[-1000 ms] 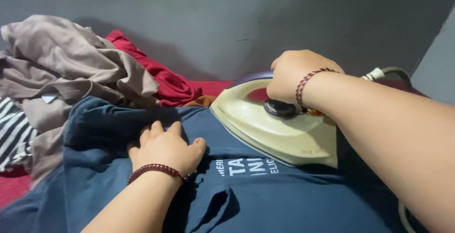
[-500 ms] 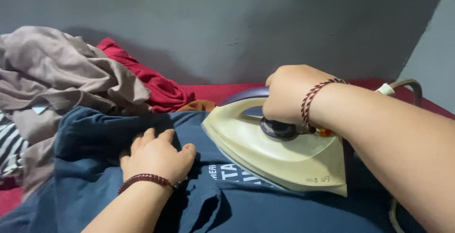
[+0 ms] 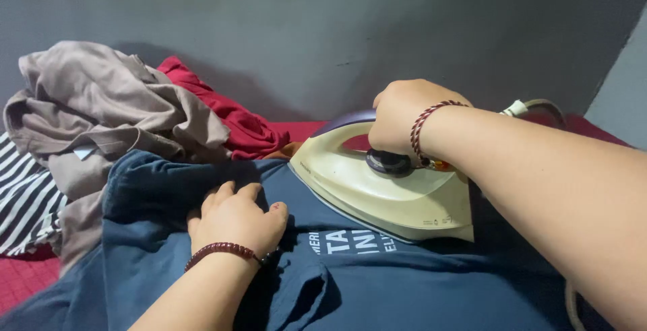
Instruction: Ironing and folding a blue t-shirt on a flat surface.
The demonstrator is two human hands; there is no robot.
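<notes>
Right hand [image 3: 404, 119] gripping iron [image 3: 384, 186], left hand [image 3: 236, 220] flat on navy shirt [image 3: 377, 284]

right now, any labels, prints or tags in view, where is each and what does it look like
White block lettering print: on the navy blue cotton t-shirt, just below the cream plastic iron; its top edge is hidden by the iron.
Small dark markings: near the iron's rear lower edge, too small to make out.
Small white tag: on the taupe garment in the pile at left, roughly rectangular.
No packages, signs or screens.
</notes>
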